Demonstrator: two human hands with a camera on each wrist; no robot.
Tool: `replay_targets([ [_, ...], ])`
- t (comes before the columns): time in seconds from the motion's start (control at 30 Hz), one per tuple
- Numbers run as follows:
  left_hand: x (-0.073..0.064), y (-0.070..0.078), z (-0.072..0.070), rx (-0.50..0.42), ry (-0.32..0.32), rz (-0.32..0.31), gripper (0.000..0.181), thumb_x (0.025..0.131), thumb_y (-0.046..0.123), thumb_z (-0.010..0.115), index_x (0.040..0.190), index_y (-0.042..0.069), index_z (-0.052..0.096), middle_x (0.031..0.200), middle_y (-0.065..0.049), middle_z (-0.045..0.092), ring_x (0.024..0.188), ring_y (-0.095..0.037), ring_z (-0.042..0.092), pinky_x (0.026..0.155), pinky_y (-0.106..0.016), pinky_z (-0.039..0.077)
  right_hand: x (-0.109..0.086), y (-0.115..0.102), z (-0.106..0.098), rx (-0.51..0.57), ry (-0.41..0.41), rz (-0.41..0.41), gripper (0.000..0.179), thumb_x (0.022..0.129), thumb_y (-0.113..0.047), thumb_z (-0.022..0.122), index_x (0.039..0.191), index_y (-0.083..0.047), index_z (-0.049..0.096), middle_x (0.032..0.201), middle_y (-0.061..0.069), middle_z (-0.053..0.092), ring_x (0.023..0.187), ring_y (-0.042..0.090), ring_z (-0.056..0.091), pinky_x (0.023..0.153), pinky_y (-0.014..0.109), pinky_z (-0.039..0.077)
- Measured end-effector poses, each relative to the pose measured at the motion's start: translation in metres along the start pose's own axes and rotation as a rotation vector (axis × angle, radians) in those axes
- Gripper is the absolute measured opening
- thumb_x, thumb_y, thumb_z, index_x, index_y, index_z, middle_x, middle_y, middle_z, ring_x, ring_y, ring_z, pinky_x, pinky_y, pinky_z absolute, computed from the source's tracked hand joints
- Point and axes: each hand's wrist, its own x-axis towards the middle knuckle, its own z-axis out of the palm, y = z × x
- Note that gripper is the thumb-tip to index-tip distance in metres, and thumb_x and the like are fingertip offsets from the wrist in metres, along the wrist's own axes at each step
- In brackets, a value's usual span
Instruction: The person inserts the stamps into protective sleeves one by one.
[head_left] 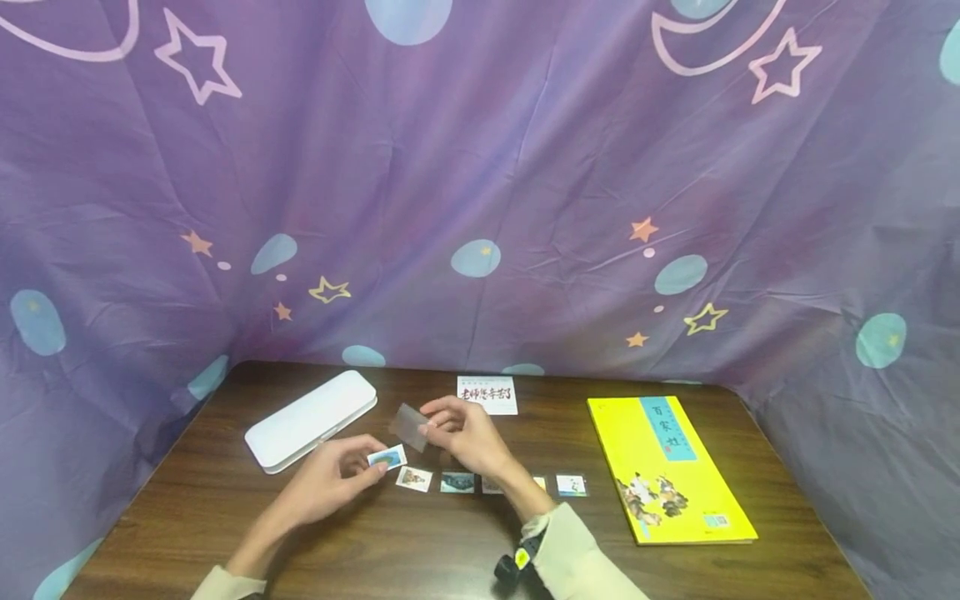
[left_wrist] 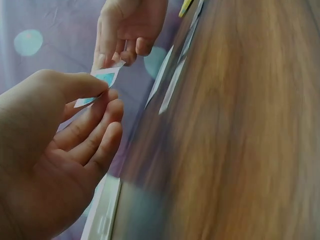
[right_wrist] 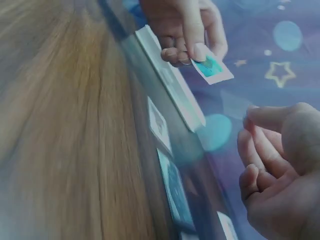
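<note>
My left hand (head_left: 326, 483) pinches a small stamp (head_left: 386, 458) between thumb and fingers, above the table. The stamp (right_wrist: 211, 68) has a white border and a blue-green picture in the right wrist view. Thumb and fingertips of my right hand (head_left: 471, 435) pinch a small clear plastic sleeve (head_left: 411, 427); it looks faint and see-through in the right wrist view. The two hands are close together. Below them lie a stamp with a brown figure (head_left: 414, 478) and a dark blue stamp (head_left: 457, 482). My right wrist partly hides other stamps in the row.
A white case (head_left: 311, 421) lies at the back left. Behind the hands is a white card (head_left: 498, 395) with dark red writing. On the right lies a yellow book (head_left: 652, 475). The row ends with a pale stamp (head_left: 572, 486). A purple curtain (head_left: 420, 208) hangs behind the table.
</note>
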Motion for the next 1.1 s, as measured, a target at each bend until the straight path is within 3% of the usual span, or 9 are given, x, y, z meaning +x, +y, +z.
replay_targets([
  [0.13, 0.011, 0.008, 0.012, -0.010, 0.007, 0.010, 0.010, 0.101, 0.018, 0.077, 0.111, 0.017, 0.077, 0.101, -0.010, 0.082, 0.080, -0.019, 0.077, 0.069, -0.026, 0.063, -0.017, 0.003, -0.023, 0.043, 0.042, 0.042, 0.039, 0.095, -0.014, 0.082, 0.131, -0.003, 0.073, 0.103, 0.012, 0.079, 0.087, 0.017, 0.074, 0.074, 0.031, 0.063],
  [0.27, 0.024, 0.017, 0.026, -0.053, 0.001, 0.027, 0.007, 0.104, 0.016, 0.074, 0.109, 0.013, 0.076, 0.093, -0.015, 0.079, 0.070, -0.018, 0.073, 0.057, -0.024, 0.058, -0.035, 0.005, -0.042, 0.013, 0.102, 0.051, 0.023, 0.098, -0.017, 0.079, 0.120, -0.010, 0.079, 0.110, 0.012, 0.081, 0.095, 0.013, 0.072, 0.087, 0.027, 0.059],
  [0.37, 0.033, 0.026, 0.037, -0.076, -0.019, 0.018, 0.007, 0.106, 0.018, 0.070, 0.108, 0.012, 0.075, 0.087, -0.017, 0.076, 0.063, -0.016, 0.067, 0.051, -0.023, 0.053, -0.048, 0.008, -0.053, 0.021, 0.130, 0.065, 0.018, 0.100, -0.022, 0.079, 0.113, -0.010, 0.081, 0.110, 0.013, 0.081, 0.091, 0.011, 0.070, 0.085, 0.025, 0.057],
  [0.63, 0.054, 0.048, 0.065, -0.200, -0.094, 0.017, 0.012, 0.109, 0.016, 0.066, 0.113, 0.007, 0.072, 0.096, -0.014, 0.080, 0.085, -0.027, 0.079, 0.078, -0.039, 0.068, -0.086, 0.015, -0.085, 0.057, 0.096, 0.116, 0.024, 0.103, -0.024, 0.076, 0.115, -0.004, 0.075, 0.105, 0.017, 0.082, 0.087, 0.020, 0.077, 0.075, 0.028, 0.062],
  [0.73, 0.056, 0.051, 0.074, -0.249, -0.109, 0.028, 0.014, 0.108, 0.015, 0.067, 0.115, 0.004, 0.072, 0.095, -0.012, 0.081, 0.084, -0.027, 0.080, 0.081, -0.040, 0.068, -0.099, 0.018, -0.096, 0.039, 0.108, 0.112, 0.021, 0.101, -0.024, 0.078, 0.114, -0.007, 0.077, 0.104, 0.019, 0.083, 0.084, 0.022, 0.079, 0.067, 0.027, 0.060],
  [0.87, 0.053, 0.051, 0.082, -0.288, -0.114, 0.026, 0.019, 0.107, 0.017, 0.069, 0.120, 0.003, 0.070, 0.093, -0.012, 0.081, 0.080, -0.020, 0.079, 0.079, -0.037, 0.068, -0.109, 0.020, -0.107, -0.009, 0.160, 0.096, 0.017, 0.099, -0.025, 0.081, 0.111, -0.012, 0.079, 0.105, 0.014, 0.084, 0.089, 0.022, 0.079, 0.074, 0.024, 0.059],
  [0.97, 0.048, 0.050, 0.087, -0.306, -0.117, 0.017, 0.020, 0.107, 0.019, 0.070, 0.120, 0.003, 0.069, 0.093, -0.013, 0.081, 0.080, -0.015, 0.079, 0.080, -0.033, 0.068, -0.111, 0.019, -0.112, -0.001, 0.167, 0.076, 0.018, 0.098, -0.022, 0.082, 0.112, -0.011, 0.079, 0.104, 0.014, 0.084, 0.093, 0.025, 0.081, 0.085, 0.027, 0.061],
  [1.1, 0.044, 0.049, 0.091, -0.341, -0.115, 0.009, 0.019, 0.107, 0.019, 0.070, 0.118, 0.003, 0.069, 0.094, -0.016, 0.081, 0.080, -0.013, 0.078, 0.082, -0.032, 0.068, -0.111, 0.017, -0.113, 0.012, 0.141, 0.066, 0.020, 0.097, -0.021, 0.084, 0.111, -0.009, 0.078, 0.101, 0.013, 0.084, 0.084, 0.026, 0.079, 0.074, 0.028, 0.062],
])
